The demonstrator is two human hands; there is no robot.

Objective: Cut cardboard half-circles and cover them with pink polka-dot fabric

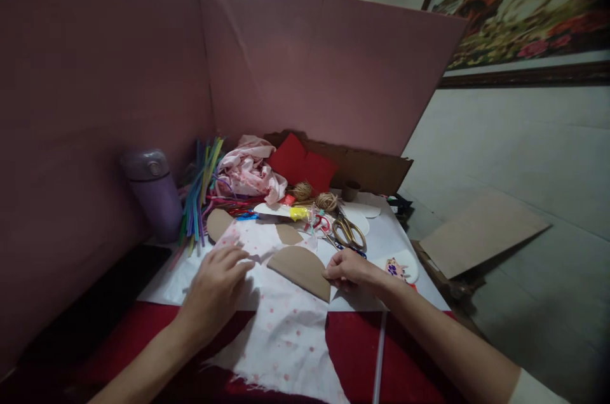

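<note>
You're having a purple bottle (157,201) standing left and a brown cup (351,190) far, contents hidden. Two twine balls (326,201) are lying far. Your right hand (344,269) is pinching one cardboard half-disc (300,269) over spotted cloth (295,328); your left hand (223,280) is hovering, relaxed, unladen. Pink panels (305,67) are enclosing the red-covered table (355,350).

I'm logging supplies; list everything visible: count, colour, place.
Tumbler: 1, purple, left
Strips: many, multicoloured, left
Crumpled cloth: 1, pinkish, back
Sheets: 2, red, back
Twine balls: 2, tan, centre
Cup: 1, brown, back
Large scissors: 1, gold, centre
Card pieces: 3, brown, centre
Dotted cloth: 1, white, front
Tablecloth: 1, red, front
Panels: 2, pink, left, back
Picture: 1, multicoloured, right
Cardboard sheets: 2+, brown, back, right
Clutter: uncountable, mixed, centre
Left hand: 1, bare, left
Right hand: 1, pinching card
</note>
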